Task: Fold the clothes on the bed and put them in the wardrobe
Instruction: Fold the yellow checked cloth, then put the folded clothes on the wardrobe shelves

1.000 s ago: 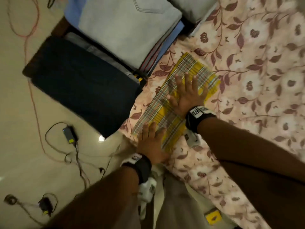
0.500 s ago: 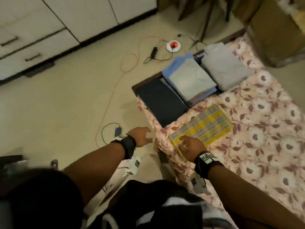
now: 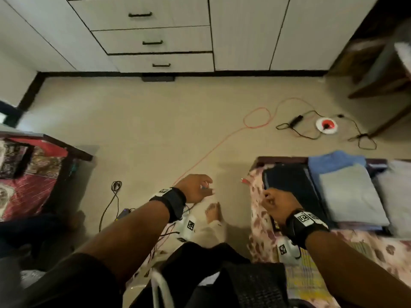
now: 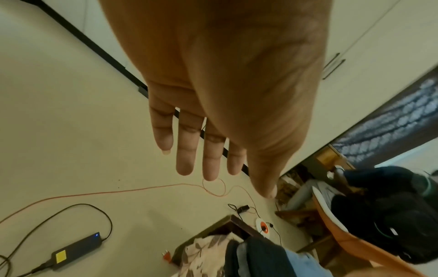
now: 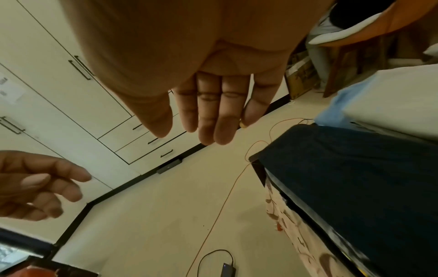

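Turning away from the bed (image 3: 258, 210), the head camera now faces the wardrobe (image 3: 240, 32) across the floor; half a second ago it looked down on the yellow check cloth, and a second ago both palms lay flat on it, pressing the fold. Both hands have since lifted off. The left hand (image 3: 195, 190) hangs over the floor at about 6 o'clock in the head view, fingers loosely spread and holding nothing; the left wrist view shows them straight and empty. The right hand (image 3: 275, 205) hovers at the bed's near corner, around 4 o'clock, also empty, its fingers extended in the right wrist view.

The check cloth (image 3: 304, 278) lies folded on the floral sheet at 5 o'clock, mostly hidden under the right forearm. The other folded clothes sit at the bed's far end, around 3 o'clock: a dark piece (image 3: 289, 185), a grey piece on a blue one (image 3: 349, 194), and another grey piece (image 3: 395, 196) at the frame edge.

Judging from this, folding looks finished and the carrying has not begun, since nothing is in either hand. The wardrobe doors and drawers appear closed, so one must be opened first. An orange cable (image 3: 213, 147) crosses the floor between bed and wardrobe and could catch a foot.
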Tool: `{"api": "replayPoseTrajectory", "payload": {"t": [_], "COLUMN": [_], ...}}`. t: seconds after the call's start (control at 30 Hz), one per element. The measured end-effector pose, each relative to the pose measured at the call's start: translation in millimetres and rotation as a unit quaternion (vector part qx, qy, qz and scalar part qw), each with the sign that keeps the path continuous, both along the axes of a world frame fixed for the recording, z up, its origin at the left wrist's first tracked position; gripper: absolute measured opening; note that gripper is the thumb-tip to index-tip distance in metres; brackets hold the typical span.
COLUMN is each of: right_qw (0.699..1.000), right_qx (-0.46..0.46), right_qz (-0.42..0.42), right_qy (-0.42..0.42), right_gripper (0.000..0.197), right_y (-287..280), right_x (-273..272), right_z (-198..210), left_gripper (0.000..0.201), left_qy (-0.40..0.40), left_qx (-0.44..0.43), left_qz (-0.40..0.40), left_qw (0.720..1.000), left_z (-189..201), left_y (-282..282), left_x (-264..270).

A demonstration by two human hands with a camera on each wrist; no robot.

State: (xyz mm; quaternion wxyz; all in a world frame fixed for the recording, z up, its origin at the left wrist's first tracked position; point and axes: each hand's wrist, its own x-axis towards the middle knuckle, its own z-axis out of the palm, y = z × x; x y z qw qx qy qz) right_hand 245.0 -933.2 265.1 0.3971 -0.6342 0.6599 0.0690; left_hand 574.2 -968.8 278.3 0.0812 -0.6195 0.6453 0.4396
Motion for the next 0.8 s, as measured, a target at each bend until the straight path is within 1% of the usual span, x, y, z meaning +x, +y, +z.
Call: {"api": "replayPoseTrajectory", "payload": {"t": [0.03,0.1,0.17,0.2,0.27,0.33,0.43,0.53,0.63,0.73,0.8], "right_qw": [1.000,0.999,0.998,0.999,0.999,0.999,0.997,0.995,0.992,0.988,0.985], "right_qx": [0.002,0.017,0.019,0.020,0.008,-0.011,-0.031,-0.045,-0.077,-0.119,-0.141], "right_qz": [0.016,0.046,0.059,0.047,0.031,0.019,0.037,0.057,0.058,0.060,0.058], "right_qy": [0.005,0.017,0.011,0.004,-0.007,-0.035,-0.060,-0.072,-0.080,-0.082,-0.080], "right_gripper": [0.029,0.027,0.035,0.037,0.034,0.034,0.036,0.035,0.035,0.035,0.034], "right_y": [-22.0,-69.4,-118.8,-140.1,-178.5,-215.9,-276.7,-343.6,-419.8,-503.2,-556.6], "right_x": [9.7,29.3,48.9,59.1,78.9,97.3,115.9,116.4,105.3,80.0,55.4], "right_z": [5.5,15.7,18.6,20.9,29.4,36.4,45.4,49.8,56.0,66.0,84.7], "left_gripper": [0.046,0.045,0.046,0.047,0.046,0.043,0.037,0.032,0.026,0.016,0.010], "left_qy": [0.006,0.007,0.016,0.021,0.037,0.063,0.092,0.105,0.126,0.140,0.148], "left_qx": [-0.003,-0.010,-0.009,-0.011,-0.022,-0.034,-0.053,-0.092,-0.133,-0.176,-0.199], "left_qz": [0.015,0.021,0.017,0.020,0.034,0.070,0.130,0.171,0.196,0.196,0.207], "left_qw": [1.000,1.000,1.000,1.000,0.998,0.995,0.986,0.975,0.963,0.954,0.946], "left_z": [4.2,13.0,20.0,21.3,26.1,33.7,39.6,40.6,47.3,65.2,83.5], "left_y": [-14.0,-42.5,-71.9,-84.9,-111.2,-139.3,-187.5,-248.3,-326.2,-413.4,-467.7], "left_x": [11.3,31.4,48.9,56.5,65.5,68.6,67.0,55.1,37.0,13.4,-3.6]}}
